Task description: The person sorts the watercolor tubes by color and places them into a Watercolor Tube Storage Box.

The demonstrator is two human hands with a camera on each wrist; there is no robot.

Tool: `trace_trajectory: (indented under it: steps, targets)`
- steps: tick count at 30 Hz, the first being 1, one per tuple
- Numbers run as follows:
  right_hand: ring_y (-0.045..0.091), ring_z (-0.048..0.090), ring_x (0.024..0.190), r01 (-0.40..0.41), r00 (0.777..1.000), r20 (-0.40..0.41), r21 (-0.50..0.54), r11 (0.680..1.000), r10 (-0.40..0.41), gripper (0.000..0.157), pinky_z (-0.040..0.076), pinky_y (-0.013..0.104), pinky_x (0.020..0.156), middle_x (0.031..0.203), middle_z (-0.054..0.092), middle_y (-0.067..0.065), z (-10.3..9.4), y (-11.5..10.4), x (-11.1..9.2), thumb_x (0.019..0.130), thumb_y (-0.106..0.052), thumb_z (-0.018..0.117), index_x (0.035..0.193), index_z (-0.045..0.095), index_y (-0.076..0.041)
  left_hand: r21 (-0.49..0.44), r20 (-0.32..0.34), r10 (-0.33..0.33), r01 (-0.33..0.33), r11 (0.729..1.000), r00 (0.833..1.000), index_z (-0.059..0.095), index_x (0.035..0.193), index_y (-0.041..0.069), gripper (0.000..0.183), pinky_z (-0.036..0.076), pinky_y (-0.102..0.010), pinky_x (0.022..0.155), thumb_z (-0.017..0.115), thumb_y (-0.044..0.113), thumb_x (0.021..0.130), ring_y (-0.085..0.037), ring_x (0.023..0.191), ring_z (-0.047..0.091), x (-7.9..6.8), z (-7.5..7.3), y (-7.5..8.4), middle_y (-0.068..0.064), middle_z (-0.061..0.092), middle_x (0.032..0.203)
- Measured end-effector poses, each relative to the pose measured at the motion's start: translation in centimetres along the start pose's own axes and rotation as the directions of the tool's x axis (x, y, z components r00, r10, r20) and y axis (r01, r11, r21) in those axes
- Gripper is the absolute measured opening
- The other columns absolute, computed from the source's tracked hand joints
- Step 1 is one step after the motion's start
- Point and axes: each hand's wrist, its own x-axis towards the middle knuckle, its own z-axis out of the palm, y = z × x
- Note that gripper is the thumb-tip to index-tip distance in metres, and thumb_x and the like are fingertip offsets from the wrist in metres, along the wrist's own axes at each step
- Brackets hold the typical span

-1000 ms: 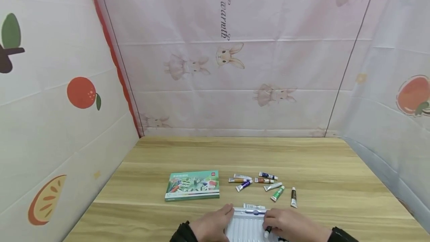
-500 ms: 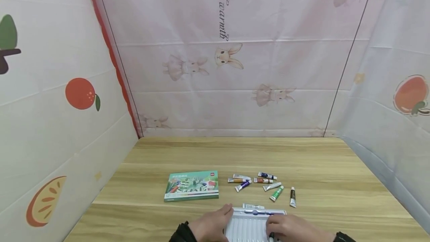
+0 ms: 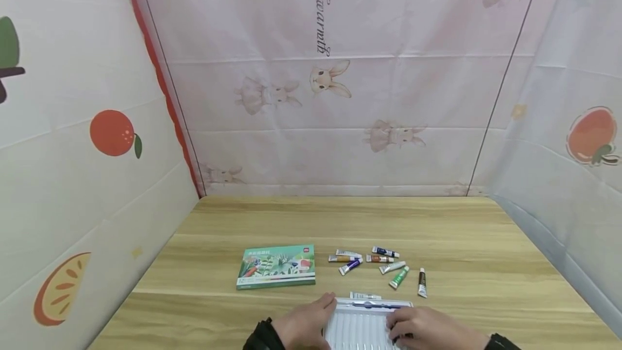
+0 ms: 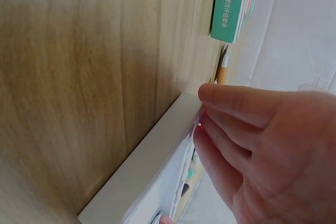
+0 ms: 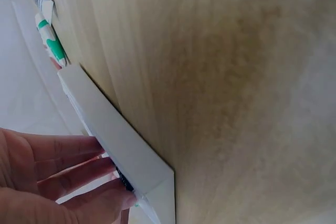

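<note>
A shallow white box with a ribbed plastic tray (image 3: 357, 329) lies at the table's near edge, and a thin dark stick-like item (image 3: 374, 305) lies along its top slot. My left hand (image 3: 307, 322) steadies the box's left side, its nearly straight fingertips at the corner in the left wrist view. Over the right end of the tray, my right hand (image 3: 421, 329) pinches a dark-labelled paint tube (image 5: 124, 178) low at the box's side wall. Most of that tube is hidden by the fingers. Just beyond the box is a pale paint tube (image 3: 365, 296).
Several paint tubes lie loose behind the box, among them a green tube (image 3: 399, 278), a purple tube (image 3: 350, 267) and a black-brown tube (image 3: 422, 283). To their left is a flat green printed box (image 3: 276, 267). Printed cloth walls (image 3: 311, 161) enclose the table.
My right hand has moved slightly right across the tray, lowering the dark tube into its right end. My left hand stays at the box's left side.
</note>
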Motion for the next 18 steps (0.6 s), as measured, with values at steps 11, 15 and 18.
trace_trajectory:
  steps: [11,15,18]
  targets:
    - [0.000,0.047,0.085,-0.043,0.999,0.025,-0.076,0.996,0.045,0.013,0.038,0.007,0.067,0.094,0.053,-0.007,-0.30,-0.26,0.42,0.076,-0.019,0.057,0.088,0.063,-0.018,-0.089,0.016,-0.083,0.084,0.992,0.996,0.028,0.128,0.008,0.081,0.028,-0.028,0.091,0.065,0.038,0.062,-0.011,0.117,0.022,0.35,-0.25,0.02,-0.004,0.023,0.132]
    - [0.000,0.047,0.086,-0.060,0.998,0.023,-0.055,0.997,0.062,0.013,0.038,0.008,0.068,0.094,0.053,-0.006,-0.03,-0.35,0.22,0.077,-0.019,0.057,0.088,0.063,-0.017,-0.053,0.013,-0.058,0.059,0.997,0.998,0.029,0.127,0.007,0.081,0.027,-0.027,0.091,0.063,0.041,0.062,-0.012,0.117,0.022,0.15,-0.23,0.12,-0.005,0.024,0.131]
    - [0.000,0.047,0.086,-0.073,0.997,0.017,-0.021,0.997,0.074,0.013,0.038,0.007,0.068,0.095,0.053,-0.006,0.16,-0.40,0.08,0.077,-0.018,0.057,0.089,0.062,-0.017,-0.024,0.007,-0.034,0.034,0.999,0.999,0.030,0.127,0.006,0.082,0.027,-0.026,0.091,0.062,0.044,0.062,-0.013,0.117,0.023,-0.07,-0.14,0.19,-0.006,0.024,0.131]
